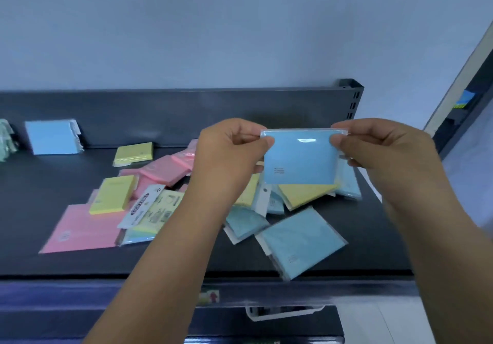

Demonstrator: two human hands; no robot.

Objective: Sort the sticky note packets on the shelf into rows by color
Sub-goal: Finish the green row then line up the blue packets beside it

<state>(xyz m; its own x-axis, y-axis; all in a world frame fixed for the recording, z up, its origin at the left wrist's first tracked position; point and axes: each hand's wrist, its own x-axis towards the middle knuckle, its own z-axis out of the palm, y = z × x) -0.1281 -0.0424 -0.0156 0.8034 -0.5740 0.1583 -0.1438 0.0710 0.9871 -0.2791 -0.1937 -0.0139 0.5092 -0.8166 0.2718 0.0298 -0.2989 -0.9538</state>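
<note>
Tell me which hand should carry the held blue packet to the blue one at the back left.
The left hand, probably. It and the right hand each pinch a top corner of the held packet, but the standing packet leans on the back panel far left; the right would cross the pile.

Both hands (226,154) pinch blue packet (300,160) (wrapped).

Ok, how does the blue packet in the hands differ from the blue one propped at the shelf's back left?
The held blue packet hangs in the air, pinched at its top corners by the left hand and right hand; the propped blue packet leans on the back panel, untouched. The held one is above the mixed pile; the propped one stands apart, far left. Both are blue in clear wrap.
</note>
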